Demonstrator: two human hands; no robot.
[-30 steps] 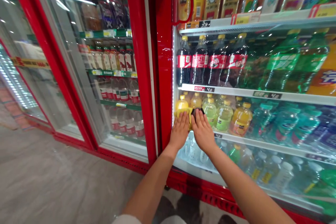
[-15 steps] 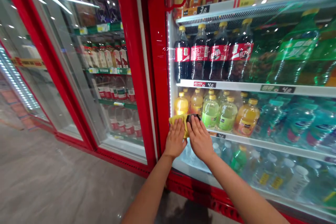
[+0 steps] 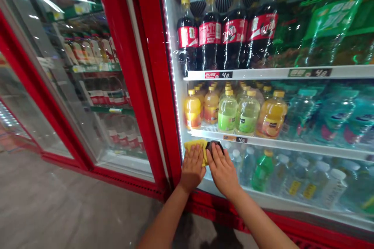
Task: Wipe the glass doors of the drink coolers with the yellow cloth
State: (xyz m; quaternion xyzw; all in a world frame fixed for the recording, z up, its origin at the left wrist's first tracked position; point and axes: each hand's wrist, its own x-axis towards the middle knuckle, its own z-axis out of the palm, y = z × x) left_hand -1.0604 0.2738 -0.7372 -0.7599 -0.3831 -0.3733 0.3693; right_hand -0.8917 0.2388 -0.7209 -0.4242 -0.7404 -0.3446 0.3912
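Observation:
My left hand [image 3: 193, 165] lies flat on a yellow cloth [image 3: 191, 143], pressing it against the glass door of a red-framed drinks fridge. Beside it, my right hand [image 3: 223, 169] is laid flat with its fingers stretched out over a dark grey-black piece [image 3: 215, 144] that adjoins the cloth. Whether that piece belongs to the cloth I cannot tell. Both hands are low on the door's left side, just below the shelf of juice bottles [image 3: 192, 111]. The palms hide part of the cloth.
Behind the glass stand cola bottles [image 3: 235, 31], large green bottles [image 3: 330, 23] and clear water bottles [image 3: 300, 177]. A red door frame [image 3: 154, 85] runs upright to the left, with another glass-fronted fridge beyond it. Grey floor [image 3: 73, 210] lies below.
Both hands and the cloth have slid down the glass, from in front of the juice bottles to below their shelf. The view has shifted right and down.

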